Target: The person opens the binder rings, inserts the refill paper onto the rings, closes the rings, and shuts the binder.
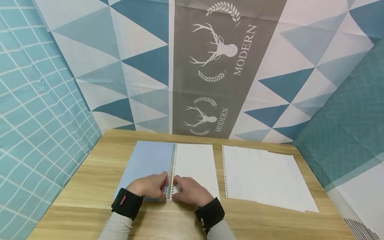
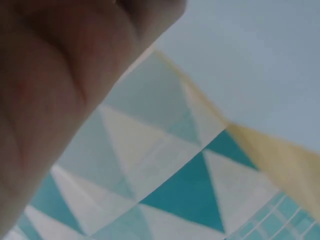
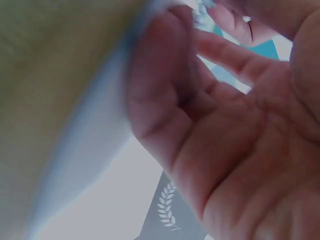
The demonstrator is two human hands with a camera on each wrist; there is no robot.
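A loose-leaf notebook lies open flat on the table, with a light blue cover (image 1: 151, 158) on the left and white punched sheets (image 1: 196, 160) on the right. Along the middle runs its binding strip (image 1: 172, 170), lined by holes. My left hand (image 1: 153, 186) curls its fingers at the inner edge of the blue side, thumb nearer the front. Facing it, my right hand (image 1: 190, 191) grips at the white side's inner edge, with bent fingers and thumb. In the right wrist view, the thumb (image 3: 160, 75) lies against the sheet edge. The fingertips' exact hold is partly hidden.
Several loose white punched sheets (image 1: 270, 180) lie overlapping to the right of the notebook. The wooden table (image 1: 90, 186) meets a patterned cloth backdrop (image 1: 144, 66) at the back, with hanging cloths at both sides. Black bands (image 1: 127, 203) wrap both wrists.
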